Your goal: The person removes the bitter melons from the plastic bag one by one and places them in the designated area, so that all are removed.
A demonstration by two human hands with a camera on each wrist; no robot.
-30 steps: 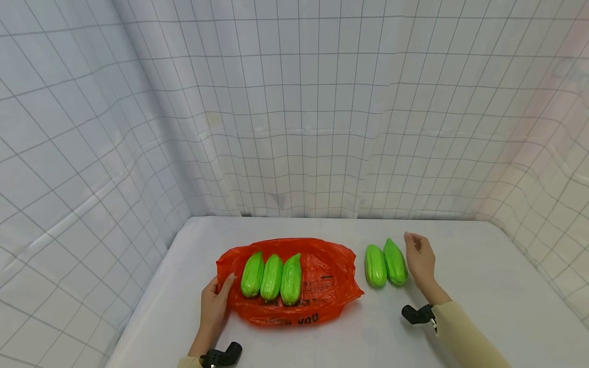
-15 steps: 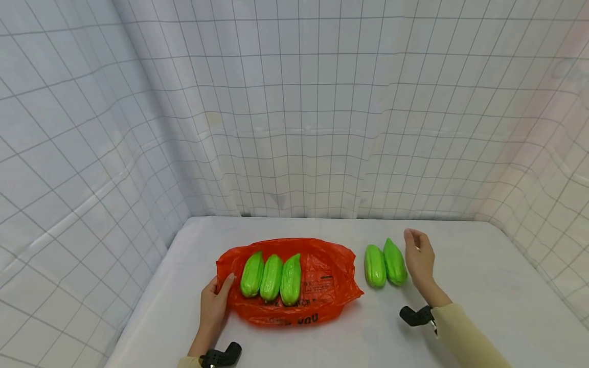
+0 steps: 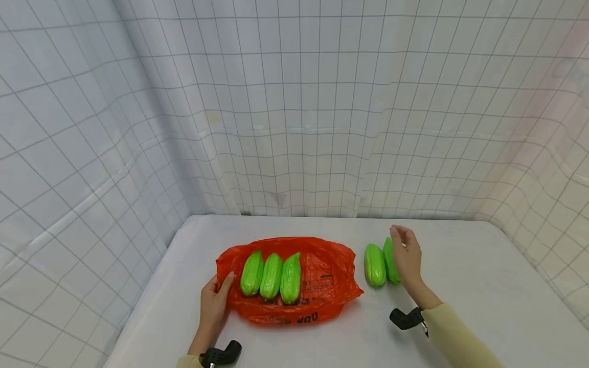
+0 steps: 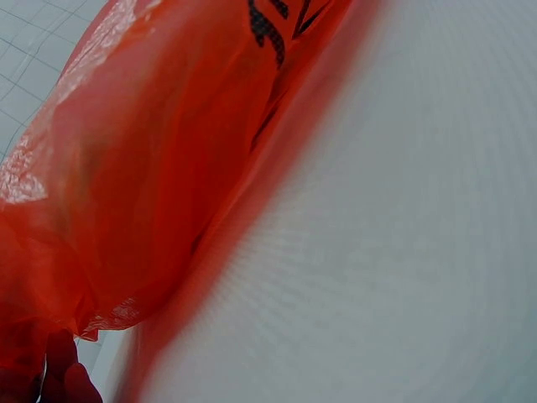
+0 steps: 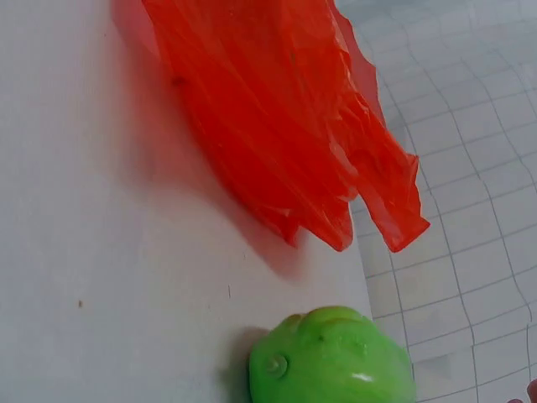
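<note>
My left hand pinches the left edge of a red plastic bag, with the thumb lying over the rim. Its dark fingertips show at the bag in the left wrist view. Three glossy, plump green vegetables lie side by side in the spread bag. To the bag's right, a similar green vegetable rests on the table beside another green vegetable. My right hand hangs over this last one with loosely bent fingers, covering part of it and holding nothing.
The white table ends at a hanging white sheet with a grid pattern, which also closes in both sides. The bag's crumpled right end comes near the vegetables outside it. Black wrist cameras sit on both wrists.
My right hand has moved left from beside the rightmost green vegetable to over it. My left hand, the bag and the vegetables have stayed in place.
</note>
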